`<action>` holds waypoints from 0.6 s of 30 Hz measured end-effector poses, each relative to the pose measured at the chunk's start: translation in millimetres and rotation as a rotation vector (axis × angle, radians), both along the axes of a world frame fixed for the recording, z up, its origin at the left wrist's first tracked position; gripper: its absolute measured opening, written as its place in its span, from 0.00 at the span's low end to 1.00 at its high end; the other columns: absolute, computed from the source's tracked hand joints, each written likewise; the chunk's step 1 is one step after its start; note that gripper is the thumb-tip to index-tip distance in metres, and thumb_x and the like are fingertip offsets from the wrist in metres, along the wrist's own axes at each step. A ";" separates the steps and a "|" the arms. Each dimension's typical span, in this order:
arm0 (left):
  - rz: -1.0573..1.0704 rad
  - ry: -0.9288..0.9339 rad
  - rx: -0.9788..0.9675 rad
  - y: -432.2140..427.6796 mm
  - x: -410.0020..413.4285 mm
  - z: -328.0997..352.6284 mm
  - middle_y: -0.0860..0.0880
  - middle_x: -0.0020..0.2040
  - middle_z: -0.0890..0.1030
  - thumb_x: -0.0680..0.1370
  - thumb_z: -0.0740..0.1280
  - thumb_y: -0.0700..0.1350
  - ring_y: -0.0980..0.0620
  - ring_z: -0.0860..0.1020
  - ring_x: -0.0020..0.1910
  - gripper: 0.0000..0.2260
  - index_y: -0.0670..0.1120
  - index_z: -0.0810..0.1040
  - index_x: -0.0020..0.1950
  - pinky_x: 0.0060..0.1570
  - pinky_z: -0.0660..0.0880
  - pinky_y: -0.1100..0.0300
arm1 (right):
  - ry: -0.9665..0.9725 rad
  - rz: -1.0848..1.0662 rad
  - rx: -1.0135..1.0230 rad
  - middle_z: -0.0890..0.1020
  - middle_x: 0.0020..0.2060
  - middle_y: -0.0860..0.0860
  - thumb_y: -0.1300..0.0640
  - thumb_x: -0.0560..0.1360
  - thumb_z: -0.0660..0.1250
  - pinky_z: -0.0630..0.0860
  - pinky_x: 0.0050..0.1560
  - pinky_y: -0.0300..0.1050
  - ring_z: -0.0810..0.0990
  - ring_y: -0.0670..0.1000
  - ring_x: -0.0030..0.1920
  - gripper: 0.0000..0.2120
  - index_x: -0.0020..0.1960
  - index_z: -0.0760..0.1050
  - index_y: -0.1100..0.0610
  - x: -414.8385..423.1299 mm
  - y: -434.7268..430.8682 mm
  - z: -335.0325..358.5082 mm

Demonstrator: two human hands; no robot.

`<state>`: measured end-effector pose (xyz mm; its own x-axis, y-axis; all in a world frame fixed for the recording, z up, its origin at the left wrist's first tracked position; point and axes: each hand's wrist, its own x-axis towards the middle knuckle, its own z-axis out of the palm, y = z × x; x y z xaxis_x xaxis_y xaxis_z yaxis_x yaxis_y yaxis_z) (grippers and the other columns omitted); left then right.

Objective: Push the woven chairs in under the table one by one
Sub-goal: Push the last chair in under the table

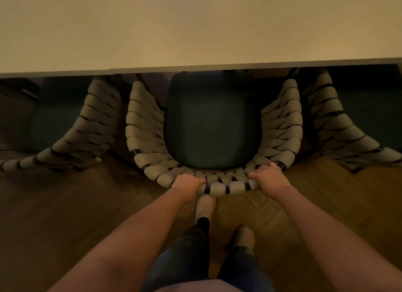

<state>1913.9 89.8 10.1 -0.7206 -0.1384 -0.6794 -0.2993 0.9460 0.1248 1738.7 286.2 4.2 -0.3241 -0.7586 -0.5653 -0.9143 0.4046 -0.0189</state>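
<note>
Left grip (188, 184) and right grip (268, 176) are both curled tight round the top back rail of the middle woven chair (224, 187), one on each side, so I can push it straight and it does not turn. Its dark seat (212, 122) is partly under the edge of the pale surface (195, 26), with the left woven chair (95, 126) and the right woven chair (339, 126) just beside it, so I think it needs to go in a bit more. I see no words or labels to read anywhere.

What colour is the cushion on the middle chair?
The seat cushion is dark green, seen in the head view, though the light is dim.
</note>
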 end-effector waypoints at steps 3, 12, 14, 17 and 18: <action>-0.003 0.012 0.006 -3.2 -2.7 -0.2 0.48 0.55 0.78 0.79 0.63 0.42 0.49 0.77 0.52 0.19 0.53 0.67 0.69 0.56 0.76 0.53 | 0.009 0.012 0.000 0.78 0.53 0.47 0.57 0.76 0.66 0.63 0.65 0.51 0.74 0.51 0.60 0.13 0.58 0.72 0.45 -4.2 -1.3 -1.3; 0.010 0.055 0.017 -24.0 -26.6 3.1 0.49 0.55 0.78 0.78 0.65 0.41 0.51 0.77 0.51 0.20 0.52 0.68 0.70 0.54 0.76 0.56 | 0.047 -0.007 0.017 0.79 0.54 0.47 0.56 0.76 0.66 0.63 0.66 0.52 0.75 0.51 0.60 0.15 0.60 0.71 0.43 -27.8 -26.4 4.5; 0.010 0.062 0.015 -27.1 -32.1 3.1 0.49 0.55 0.77 0.78 0.65 0.41 0.51 0.77 0.51 0.20 0.52 0.68 0.70 0.55 0.76 0.56 | 0.048 -0.016 0.026 0.78 0.54 0.47 0.56 0.75 0.67 0.63 0.66 0.53 0.75 0.51 0.60 0.15 0.60 0.71 0.43 -31.9 -28.8 4.5; 0.008 0.080 0.023 -27.8 -40.4 2.9 0.49 0.55 0.77 0.78 0.65 0.41 0.51 0.77 0.52 0.21 0.52 0.67 0.70 0.54 0.75 0.56 | 0.041 -0.014 0.020 0.78 0.54 0.46 0.55 0.76 0.66 0.63 0.66 0.53 0.75 0.51 0.60 0.14 0.60 0.71 0.43 -41.4 -28.8 4.1; 0.005 0.086 0.028 -27.4 -42.7 3.1 0.49 0.55 0.77 0.78 0.65 0.41 0.51 0.77 0.52 0.21 0.52 0.67 0.70 0.54 0.76 0.56 | 0.038 -0.008 0.016 0.78 0.54 0.46 0.54 0.76 0.66 0.63 0.66 0.52 0.74 0.51 0.60 0.14 0.60 0.71 0.43 -44.6 -28.5 4.9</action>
<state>1871.2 62.4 13.2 -0.7757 -0.1238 -0.6188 -0.2911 0.9402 0.1768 1694.1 257.7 9.0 -0.3520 -0.7466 -0.5645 -0.9108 0.4121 0.0228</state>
